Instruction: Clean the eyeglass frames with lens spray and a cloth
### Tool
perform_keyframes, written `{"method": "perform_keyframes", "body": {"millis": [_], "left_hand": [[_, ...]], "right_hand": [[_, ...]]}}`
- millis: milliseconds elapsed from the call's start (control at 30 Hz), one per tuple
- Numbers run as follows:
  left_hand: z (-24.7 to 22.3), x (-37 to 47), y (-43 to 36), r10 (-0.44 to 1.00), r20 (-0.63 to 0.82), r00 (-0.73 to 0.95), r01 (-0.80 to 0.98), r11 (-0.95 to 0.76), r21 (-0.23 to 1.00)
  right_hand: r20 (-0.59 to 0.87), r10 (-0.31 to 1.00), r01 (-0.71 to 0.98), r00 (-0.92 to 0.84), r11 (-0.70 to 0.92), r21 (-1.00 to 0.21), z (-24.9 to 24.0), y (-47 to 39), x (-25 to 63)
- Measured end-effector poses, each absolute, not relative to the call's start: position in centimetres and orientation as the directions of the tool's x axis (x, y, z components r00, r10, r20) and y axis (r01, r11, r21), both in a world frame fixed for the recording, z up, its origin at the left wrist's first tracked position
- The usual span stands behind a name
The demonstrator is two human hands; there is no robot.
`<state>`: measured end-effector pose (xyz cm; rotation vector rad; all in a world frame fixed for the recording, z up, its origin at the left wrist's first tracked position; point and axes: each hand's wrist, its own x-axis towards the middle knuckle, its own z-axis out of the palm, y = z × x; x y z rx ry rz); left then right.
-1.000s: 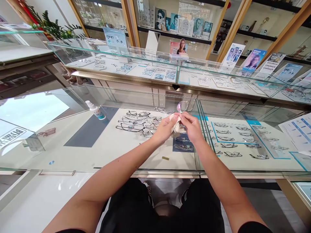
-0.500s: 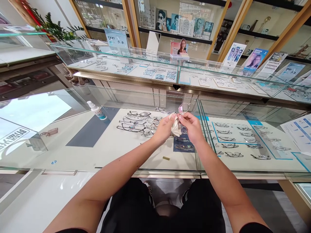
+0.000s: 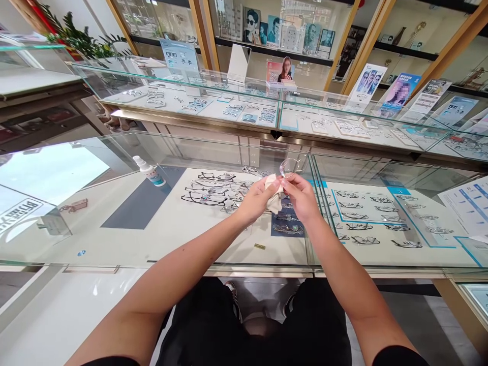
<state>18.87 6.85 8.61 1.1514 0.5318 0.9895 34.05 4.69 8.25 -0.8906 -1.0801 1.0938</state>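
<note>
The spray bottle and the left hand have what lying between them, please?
The head view shows part of the grey panel, then several eyeglasses.

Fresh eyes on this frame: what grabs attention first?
First, the left hand and right hand, close together mid-picture over the glass counter, with a pale cloth and thin-rimmed glasses at their fingertips. Then a white spray bottle, further left. Rows of display glasses lie to either side.
</note>
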Motion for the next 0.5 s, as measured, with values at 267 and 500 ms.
{"method": "perform_keyframes", "body": {"millis": [267, 500], "left_hand": [[8.34, 18.00, 7.40, 0.813, 0.127, 0.568, -0.322, 0.077, 0.944], [7.94, 18.87, 7.28, 0.876, 0.106, 0.470, -0.326, 0.061, 0.943]], "right_hand": [[0.122, 0.981, -0.302, 0.151, 0.163, -0.939, 8.47, 4.70, 34.55], [0.162, 0.977, -0.290, 0.137, 0.196, -0.937, 7.69, 5.06, 33.87]]}}
